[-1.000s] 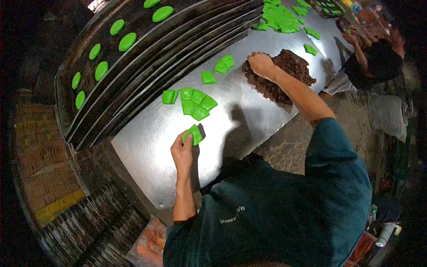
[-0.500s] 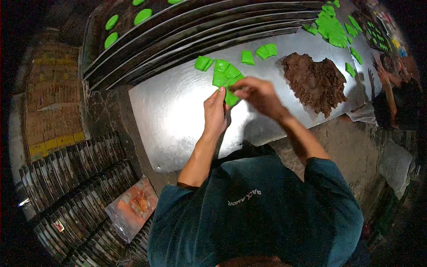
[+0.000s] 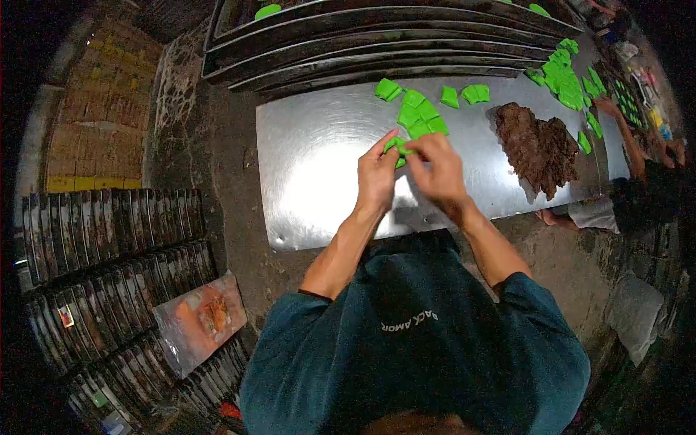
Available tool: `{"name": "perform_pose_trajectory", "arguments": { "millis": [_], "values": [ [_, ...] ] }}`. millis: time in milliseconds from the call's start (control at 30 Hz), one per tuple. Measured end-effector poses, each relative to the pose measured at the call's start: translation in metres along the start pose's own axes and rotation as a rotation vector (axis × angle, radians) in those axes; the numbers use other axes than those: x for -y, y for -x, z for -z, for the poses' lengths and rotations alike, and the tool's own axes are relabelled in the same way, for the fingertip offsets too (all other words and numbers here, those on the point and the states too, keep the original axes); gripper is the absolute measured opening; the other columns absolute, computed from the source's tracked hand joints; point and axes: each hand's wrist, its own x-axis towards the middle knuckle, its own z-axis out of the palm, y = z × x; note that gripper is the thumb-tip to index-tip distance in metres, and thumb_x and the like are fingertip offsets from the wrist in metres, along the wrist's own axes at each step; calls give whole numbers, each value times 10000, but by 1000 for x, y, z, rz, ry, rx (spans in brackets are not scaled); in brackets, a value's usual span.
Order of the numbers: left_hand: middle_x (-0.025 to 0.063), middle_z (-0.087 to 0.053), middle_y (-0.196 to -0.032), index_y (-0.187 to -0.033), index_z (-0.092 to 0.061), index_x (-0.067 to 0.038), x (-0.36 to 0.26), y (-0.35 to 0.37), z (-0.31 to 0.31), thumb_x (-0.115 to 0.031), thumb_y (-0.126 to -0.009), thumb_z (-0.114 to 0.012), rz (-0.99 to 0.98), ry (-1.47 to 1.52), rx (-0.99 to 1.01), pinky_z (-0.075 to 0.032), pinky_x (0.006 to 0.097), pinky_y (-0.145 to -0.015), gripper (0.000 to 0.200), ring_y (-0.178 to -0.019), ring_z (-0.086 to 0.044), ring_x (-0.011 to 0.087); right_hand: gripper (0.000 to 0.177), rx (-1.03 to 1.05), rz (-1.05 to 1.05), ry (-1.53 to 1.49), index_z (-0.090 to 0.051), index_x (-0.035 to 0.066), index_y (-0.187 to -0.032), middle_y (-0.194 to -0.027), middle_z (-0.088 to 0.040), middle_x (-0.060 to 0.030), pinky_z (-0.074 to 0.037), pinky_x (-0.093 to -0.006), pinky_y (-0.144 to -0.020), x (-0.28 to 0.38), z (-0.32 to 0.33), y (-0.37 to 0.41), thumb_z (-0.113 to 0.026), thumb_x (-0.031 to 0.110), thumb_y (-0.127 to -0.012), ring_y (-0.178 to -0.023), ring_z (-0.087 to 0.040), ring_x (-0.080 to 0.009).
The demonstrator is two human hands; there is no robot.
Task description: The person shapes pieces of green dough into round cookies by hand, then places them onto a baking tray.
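Note:
Between my two hands is a small piece of green dough [image 3: 399,146]. My left hand [image 3: 377,176] has its thumb and fingers closed on the left side of this piece. The fingers of my right hand [image 3: 438,170] pinch its right side, slightly blurred. Just beyond my hands, a cluster of green dough pieces [image 3: 420,113] lies on the metal table [image 3: 312,145]. Smaller green pieces [image 3: 388,89] rest behind and beside the cluster. To the right sits a crumbly mound of brown filling [image 3: 536,150].
Stacked dark trays [image 3: 391,43] stand along the table's back edge. A large green dough pile [image 3: 562,78] lies at the back right. Another person's arm [image 3: 632,141] reaches in at the far right. Racked trays [image 3: 116,232] and a plastic bag [image 3: 203,322] are at the lower left.
The view has shifted, so the table appears further right. My hands have come together around a small green piece, now separate from the cluster. The other person's arms have moved.

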Motion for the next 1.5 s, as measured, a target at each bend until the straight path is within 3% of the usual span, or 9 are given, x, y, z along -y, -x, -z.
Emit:
{"name": "perform_pose_trajectory", "arguments": {
  "millis": [233, 367, 667, 900, 1033, 1133, 1367, 1433, 1500],
  "values": [
    [106, -606, -994, -1330, -429, -1, -26, 43, -16, -101, -929, -468, -118, -174, 161, -493, 296, -770, 415, -860, -572, 147, 173, 145, 296, 189, -621, 18, -856, -898, -587, -115, -495, -365, -701, 27, 52, -14, -625, -22, -688, -816, -586, -303],
    [142, -627, -922, -939, -625, 31, -42, 15, -17, -119, -929, -471, -865, -694, 8, -495, 301, -735, 216, -833, -616, 235, 166, 318, 115, -31, -598, 27, -903, -935, -569, -137, -492, -372, -685, 49, 77, -35, -598, 27, -737, -833, -586, -291],
    [59, -544, -604, -744, -572, 16, -49, -7, -50, -392, -987, -333, 25, -77, -159, -396, 238, -433, 532, -465, -486, 113, 334, 82, 388, -17, -561, 60, -1019, -944, -574, -111, -525, -343, -698, 13, 45, -31, -663, -31, -714, -832, -607, -263],
    [118, -614, -785, -992, -538, 47, -48, 0, -60, -426, -991, -271, -30, 184, -151, -456, 236, -455, 543, -597, -577, 144, 162, 362, -127, -209, -562, 38, -915, -896, -573, -116, -499, -348, -715, 14, 55, -53, -627, 74, -771, -834, -589, -281],
    [112, -620, -761, -983, -580, 32, -39, 1, -25, -407, -991, -299, -11, -185, -27, -418, 207, -424, 521, -599, -576, 124, 149, 248, -53, -257, -570, 31, -921, -891, -575, -114, -504, -351, -707, 18, 31, -55, -607, 59, -780, -837, -590, -276],
    [92, -615, -747, -971, -608, 30, -7, -7, -10, -397, -987, -322, -37, -86, -93, -439, 229, -501, 515, -607, -552, 134, 208, 225, 403, 92, -584, 38, -961, -964, -581, -155, -510, -362, -728, 14, 14, -31, -608, 16, -755, -878, -594, -316],
    [107, -608, -855, -1191, -497, 13, 21, 46, -1, -446, -959, -361, 549, -39, 206, -518, 335, -576, 532, -764, -604, 167, 185, 468, -91, 137, -559, 29, -914, -955, -568, -129, -511, -372, -677, -15, 33, 54, -573, 50, -731, -860, -572, -301],
    [114, -601, -910, -1212, -487, 24, 74, 34, 39, -281, -951, -470, 193, -627, 382, -519, 305, -592, 402, -766, -611, 168, 116, 498, -165, 174, -571, 25, -881, -911, -574, -153, -499, -404, -685, -52, 24, 88, -537, 25, -769, -855, -571, -325],
    [152, -597, -1062, -1195, -510, 39, 86, 37, 76, -198, -938, -510, 285, -203, 186, -515, 313, -744, 350, -927, -605, 211, 86, 616, 131, 479, -593, 19, -836, -865, -585, -177, -493, -427, -707, -87, 14, 127, -526, 48, -790, -847, -575, -338]
  ]
}}
